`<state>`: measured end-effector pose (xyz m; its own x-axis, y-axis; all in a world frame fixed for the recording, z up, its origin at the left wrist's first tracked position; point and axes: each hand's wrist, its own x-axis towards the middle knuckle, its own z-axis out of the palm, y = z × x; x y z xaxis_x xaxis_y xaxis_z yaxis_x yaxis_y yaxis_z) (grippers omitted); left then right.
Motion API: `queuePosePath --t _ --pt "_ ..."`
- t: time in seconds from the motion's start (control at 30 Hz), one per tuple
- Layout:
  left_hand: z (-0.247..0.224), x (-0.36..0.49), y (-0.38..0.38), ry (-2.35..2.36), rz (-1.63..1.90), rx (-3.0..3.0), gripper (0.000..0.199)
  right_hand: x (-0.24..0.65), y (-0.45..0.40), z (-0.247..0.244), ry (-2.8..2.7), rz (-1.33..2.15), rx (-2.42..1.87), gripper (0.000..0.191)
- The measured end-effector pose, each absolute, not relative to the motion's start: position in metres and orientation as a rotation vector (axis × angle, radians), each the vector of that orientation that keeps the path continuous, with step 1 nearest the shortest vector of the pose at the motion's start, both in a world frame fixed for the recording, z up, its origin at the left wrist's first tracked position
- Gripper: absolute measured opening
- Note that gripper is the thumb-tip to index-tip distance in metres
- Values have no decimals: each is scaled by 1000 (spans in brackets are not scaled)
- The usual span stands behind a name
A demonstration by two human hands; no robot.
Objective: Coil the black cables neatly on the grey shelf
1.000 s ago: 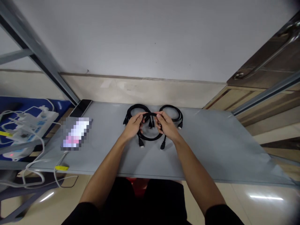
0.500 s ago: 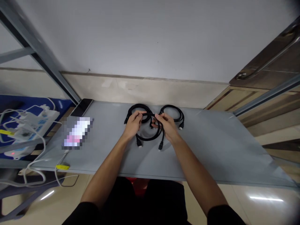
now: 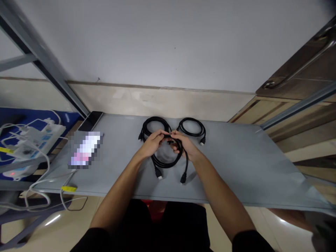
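A coiled black HDMI cable [image 3: 166, 165] hangs in a loop between my two hands, its two plug ends dangling toward me. My left hand [image 3: 153, 142] pinches the top of the loop from the left. From the right, my right hand [image 3: 187, 145] grips the same stretch, with fingertips close to the left ones and some fingers curled under the loop. Behind my left hand another coiled black cable [image 3: 156, 118] lies on the grey table [image 3: 231, 157]. A third coil [image 3: 190, 134] rests behind my right hand, its plug pointing toward me.
At the left of the table lie a dark phone [image 3: 91, 121] and a device with a blurred screen [image 3: 86, 148], a white cord near it. A power strip [image 3: 49, 138] with several white cords sits further left. A wall [image 3: 162, 99] rises behind; metal posts stand on both sides.
My hands have come closer together and moved slightly toward me, bringing the held coil and its dangling plugs with them. A blurred shape has appeared below the table at the lower right.
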<state>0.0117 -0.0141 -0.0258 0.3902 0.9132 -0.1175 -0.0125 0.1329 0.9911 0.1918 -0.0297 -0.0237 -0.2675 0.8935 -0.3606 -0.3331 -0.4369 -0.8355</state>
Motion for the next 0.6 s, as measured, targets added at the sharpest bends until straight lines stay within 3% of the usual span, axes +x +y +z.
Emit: queuePosePath --t 0.33,0.6 --pt "-20 -6 -11 610 826 1101 66 225 -19 -17 -779 1604 -812 32" --pt "-20 -15 -8 870 776 1287 80 214 -16 -27 -823 1526 -905 47"
